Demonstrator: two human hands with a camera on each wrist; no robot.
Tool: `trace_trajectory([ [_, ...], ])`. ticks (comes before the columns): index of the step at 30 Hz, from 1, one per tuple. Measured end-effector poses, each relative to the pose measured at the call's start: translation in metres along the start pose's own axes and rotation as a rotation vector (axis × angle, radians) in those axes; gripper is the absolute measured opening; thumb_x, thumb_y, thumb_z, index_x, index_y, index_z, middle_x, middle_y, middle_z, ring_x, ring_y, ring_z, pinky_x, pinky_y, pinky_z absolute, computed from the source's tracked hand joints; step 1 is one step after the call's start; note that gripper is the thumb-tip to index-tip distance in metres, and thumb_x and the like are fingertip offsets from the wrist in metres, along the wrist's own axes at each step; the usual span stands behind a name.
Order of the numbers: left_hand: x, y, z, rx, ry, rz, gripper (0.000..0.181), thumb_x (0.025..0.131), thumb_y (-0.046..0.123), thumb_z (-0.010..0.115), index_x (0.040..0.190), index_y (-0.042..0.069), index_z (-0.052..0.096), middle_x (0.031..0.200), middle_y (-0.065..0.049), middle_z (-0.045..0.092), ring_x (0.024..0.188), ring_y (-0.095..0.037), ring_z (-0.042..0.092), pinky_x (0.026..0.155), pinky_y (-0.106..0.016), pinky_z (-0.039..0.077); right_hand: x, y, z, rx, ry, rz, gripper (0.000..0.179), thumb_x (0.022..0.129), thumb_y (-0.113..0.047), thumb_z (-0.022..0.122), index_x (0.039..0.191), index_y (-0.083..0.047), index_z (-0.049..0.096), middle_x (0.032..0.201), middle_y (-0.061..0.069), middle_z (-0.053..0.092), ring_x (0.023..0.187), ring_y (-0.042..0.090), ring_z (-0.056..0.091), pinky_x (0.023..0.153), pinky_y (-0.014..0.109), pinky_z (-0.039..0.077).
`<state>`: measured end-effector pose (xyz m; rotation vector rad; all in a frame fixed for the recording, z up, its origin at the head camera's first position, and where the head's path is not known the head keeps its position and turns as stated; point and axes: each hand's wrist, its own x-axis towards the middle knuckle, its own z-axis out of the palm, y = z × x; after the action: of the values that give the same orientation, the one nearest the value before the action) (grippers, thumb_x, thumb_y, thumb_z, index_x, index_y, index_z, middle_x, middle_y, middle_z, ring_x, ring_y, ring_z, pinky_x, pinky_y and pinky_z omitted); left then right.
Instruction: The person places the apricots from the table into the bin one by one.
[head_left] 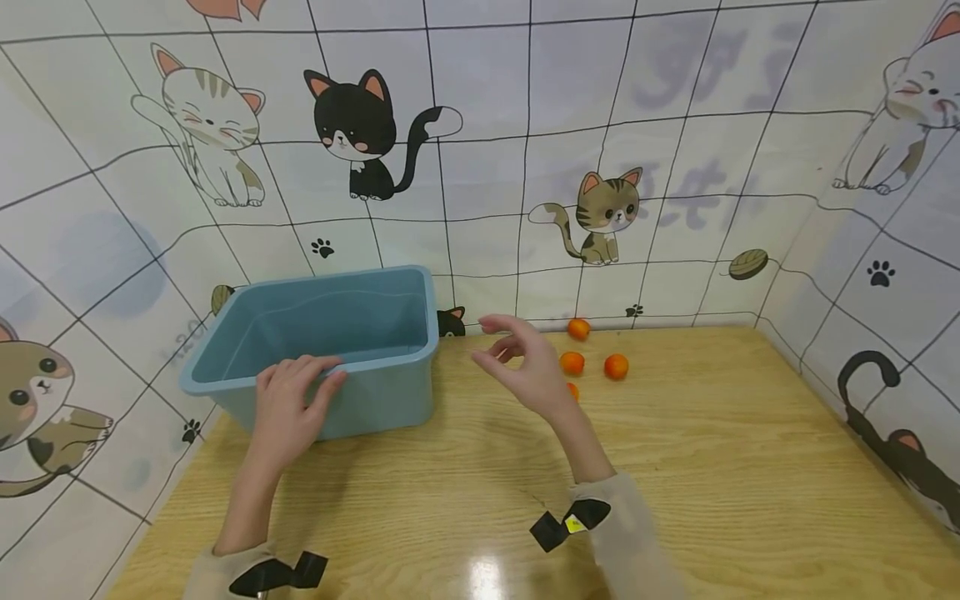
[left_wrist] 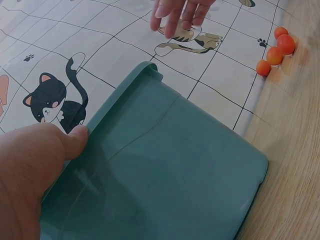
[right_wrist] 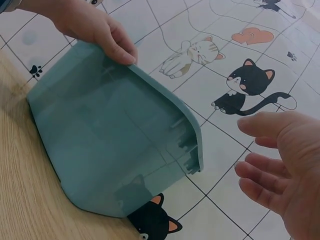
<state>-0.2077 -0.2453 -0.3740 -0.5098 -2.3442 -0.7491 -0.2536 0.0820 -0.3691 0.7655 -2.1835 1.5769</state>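
Note:
A blue-green plastic bin (head_left: 382, 396) stands upright on the table at the left. My left hand (head_left: 288, 408) grips its near rim, fingers over the edge and thumb on the outside, as the left wrist view also shows with the thumb and the bin's outer wall (left_wrist: 165, 150). To the right of the bin, my right hand (head_left: 525, 367) is in the air with its fingers loosely bent and nothing between them. Behind and beside that hand lie several small round orange fruits (head_left: 617, 366), one partly hidden by the wrist. Their exact kind is unclear.
The wooden table (head_left: 712, 467) runs up to a back wall (head_left: 487, 167) covered in cat-patterned sheeting. More of this sheeting covers both sides. Dark square pieces (head_left: 550, 532) are strapped at the sleeve cuffs.

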Motion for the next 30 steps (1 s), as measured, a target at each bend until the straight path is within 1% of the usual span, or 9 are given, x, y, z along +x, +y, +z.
trace_trajectory([
  [4,0.0,0.0,0.0,0.005,0.001,0.002,0.02,0.099,0.018,0.066,0.114,0.005,0.073,0.101,-0.01,0.07,0.098,-0.034,0.056,0.099,-0.061,0.026,-0.005,0.004,-0.008,-0.011,-0.015,0.03,0.043,0.09,-0.013,0.079,0.13,-0.009,0.064,0.122,0.008,0.066,0.086,0.018,0.067,0.08,0.037,0.055],
  [9,0.0,-0.001,0.0,0.007,0.001,0.001,0.021,0.1,0.018,0.066,0.114,0.005,0.073,0.102,-0.01,0.07,0.099,-0.034,0.056,0.1,-0.061,0.026,-0.01,0.008,-0.018,-0.025,-0.02,0.041,0.045,0.09,-0.012,0.078,0.132,-0.006,0.063,0.123,0.01,0.064,0.087,0.02,0.067,0.081,0.036,0.055],
  [16,0.0,-0.001,0.001,0.012,-0.004,-0.003,0.02,0.1,0.018,0.066,0.114,0.005,0.073,0.101,-0.01,0.07,0.099,-0.033,0.056,0.1,-0.061,0.026,-0.015,0.016,-0.033,-0.07,0.001,0.074,0.045,0.09,-0.012,0.079,0.131,-0.007,0.064,0.122,0.01,0.065,0.087,0.019,0.067,0.08,0.033,0.054],
  [21,0.0,-0.001,0.001,0.012,-0.002,-0.005,0.02,0.099,0.018,0.066,0.114,0.006,0.073,0.101,-0.009,0.07,0.098,-0.033,0.056,0.1,-0.061,0.026,-0.018,0.02,-0.041,-0.079,0.005,0.084,0.045,0.09,-0.013,0.079,0.131,-0.006,0.063,0.122,0.01,0.065,0.086,0.02,0.067,0.08,0.033,0.055],
  [24,0.0,-0.001,0.001,0.01,0.001,-0.006,0.019,0.099,0.017,0.066,0.114,0.006,0.073,0.101,-0.009,0.07,0.099,-0.033,0.056,0.1,-0.061,0.026,-0.021,0.023,-0.046,-0.084,0.008,0.087,0.044,0.09,-0.013,0.079,0.131,-0.007,0.063,0.122,0.009,0.065,0.086,0.021,0.067,0.08,0.032,0.054],
  [30,0.0,-0.002,0.001,0.007,0.002,-0.003,0.02,0.099,0.018,0.066,0.113,0.005,0.073,0.101,-0.01,0.07,0.098,-0.033,0.056,0.1,-0.061,0.026,-0.027,0.03,-0.057,-0.091,0.014,0.129,0.044,0.091,-0.016,0.079,0.131,-0.009,0.064,0.123,0.008,0.065,0.09,0.021,0.067,0.08,0.032,0.054],
])
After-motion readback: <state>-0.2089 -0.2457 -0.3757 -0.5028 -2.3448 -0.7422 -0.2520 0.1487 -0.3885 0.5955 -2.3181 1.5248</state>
